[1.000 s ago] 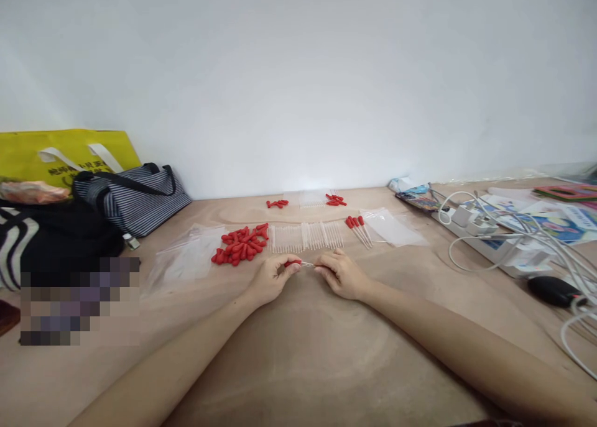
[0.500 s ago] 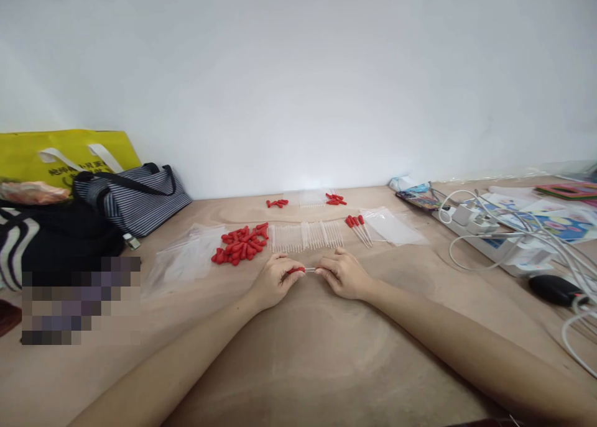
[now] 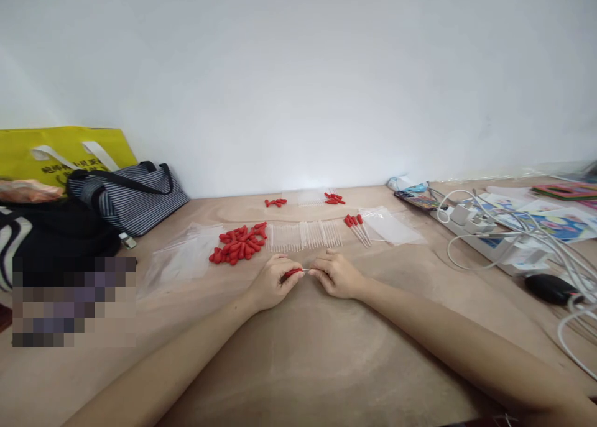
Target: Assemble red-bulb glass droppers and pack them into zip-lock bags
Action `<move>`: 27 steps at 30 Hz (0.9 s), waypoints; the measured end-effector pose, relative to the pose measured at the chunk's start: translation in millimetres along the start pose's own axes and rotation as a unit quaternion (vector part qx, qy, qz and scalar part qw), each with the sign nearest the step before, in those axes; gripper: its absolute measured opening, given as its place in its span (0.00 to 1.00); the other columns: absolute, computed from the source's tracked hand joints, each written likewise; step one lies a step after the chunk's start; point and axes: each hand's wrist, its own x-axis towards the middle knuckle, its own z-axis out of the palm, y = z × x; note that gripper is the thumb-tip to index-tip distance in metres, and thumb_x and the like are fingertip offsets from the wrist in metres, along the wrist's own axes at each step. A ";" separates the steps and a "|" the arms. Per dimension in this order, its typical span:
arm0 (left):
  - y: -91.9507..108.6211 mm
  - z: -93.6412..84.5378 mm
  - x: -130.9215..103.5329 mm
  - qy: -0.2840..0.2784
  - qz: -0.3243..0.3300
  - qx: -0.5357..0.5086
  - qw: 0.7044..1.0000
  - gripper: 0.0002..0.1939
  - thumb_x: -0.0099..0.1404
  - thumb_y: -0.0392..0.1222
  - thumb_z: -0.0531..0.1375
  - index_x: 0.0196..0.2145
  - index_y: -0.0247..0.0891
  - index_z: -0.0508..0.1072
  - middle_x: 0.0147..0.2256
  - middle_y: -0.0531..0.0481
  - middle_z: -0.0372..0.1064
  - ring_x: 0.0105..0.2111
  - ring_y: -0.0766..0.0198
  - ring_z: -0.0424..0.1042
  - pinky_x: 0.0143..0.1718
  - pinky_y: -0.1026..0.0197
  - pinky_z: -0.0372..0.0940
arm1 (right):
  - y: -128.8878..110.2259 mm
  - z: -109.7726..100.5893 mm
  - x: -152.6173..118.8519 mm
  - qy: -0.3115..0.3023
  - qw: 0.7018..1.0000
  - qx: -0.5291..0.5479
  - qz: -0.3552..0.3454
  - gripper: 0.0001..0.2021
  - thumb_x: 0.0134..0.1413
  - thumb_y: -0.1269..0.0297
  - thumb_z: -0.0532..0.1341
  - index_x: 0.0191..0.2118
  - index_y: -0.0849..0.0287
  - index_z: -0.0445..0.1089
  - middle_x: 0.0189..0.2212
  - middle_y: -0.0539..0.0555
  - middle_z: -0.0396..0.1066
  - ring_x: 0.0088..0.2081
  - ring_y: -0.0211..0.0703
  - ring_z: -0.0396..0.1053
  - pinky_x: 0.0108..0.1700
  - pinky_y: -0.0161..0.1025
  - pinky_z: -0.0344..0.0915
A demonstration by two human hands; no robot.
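Observation:
My left hand [image 3: 276,282] pinches a red rubber dropper bulb [image 3: 293,271] over the near middle of the table. A clear glass dropper tube [image 3: 306,270] meets the bulb's open end, and my right hand [image 3: 336,275] is closed on it, hiding most of its length. Just beyond my hands lies a row of clear dropper tubes [image 3: 303,235], side by side. Left of the row is a heap of loose red rubber bulbs [image 3: 239,245]. On the right, several droppers with red bulbs fitted [image 3: 358,229] lie together.
Clear plastic bags [image 3: 186,253] lie at left, and more plastic bags [image 3: 392,225] at right. Small groups of red bulbs [image 3: 276,202] are near the wall. A striped bag [image 3: 140,200] stands at left; a power strip [image 3: 494,247] with white cables and a black mouse [image 3: 553,289] occupy the right.
My right hand has come closer to my left, and less of the glass tube shows between them. The whole view has shifted slightly.

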 end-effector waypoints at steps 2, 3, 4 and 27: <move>0.0 0.5 0.1 -0.002 0.010 0.007 1.000 0.11 0.63 0.39 0.49 0.28 0.36 0.69 0.22 0.54 0.67 0.22 0.69 0.63 0.43 0.57 0.56 | -0.1 1.0 0.0 -0.002 1.000 0.004 -0.006 0.10 0.56 0.68 0.48 0.30 0.61 0.65 0.25 0.52 0.69 0.27 0.37 0.62 0.33 0.36 0.52; 0.1 0.7 0.2 -0.003 0.015 0.009 1.000 0.12 0.63 0.39 0.49 0.27 0.35 0.69 0.21 0.54 0.66 0.22 0.68 0.62 0.42 0.57 0.56 | -0.3 1.3 0.0 -0.004 1.000 0.006 -0.007 0.10 0.56 0.68 0.48 0.31 0.61 0.65 0.25 0.52 0.69 0.27 0.37 0.62 0.33 0.36 0.52; 0.5 0.7 0.4 -0.004 0.019 0.009 1.000 0.12 0.63 0.39 0.49 0.27 0.35 0.69 0.21 0.54 0.66 0.22 0.68 0.62 0.42 0.58 0.56 | -0.6 1.4 0.0 -0.007 1.000 0.008 -0.007 0.10 0.56 0.68 0.48 0.31 0.61 0.65 0.25 0.52 0.69 0.27 0.37 0.62 0.33 0.36 0.52; -38.3 -22.4 -12.5 0.169 -0.238 0.302 0.908 0.14 0.54 0.43 0.57 0.40 0.41 0.68 0.44 0.44 0.62 0.46 0.51 0.58 0.47 0.49 0.49 | 98.4 -31.1 -29.1 0.146 0.891 -0.125 0.412 0.13 0.51 0.70 0.50 0.40 0.63 0.68 0.35 0.59 0.70 0.35 0.42 0.66 0.38 0.35 0.59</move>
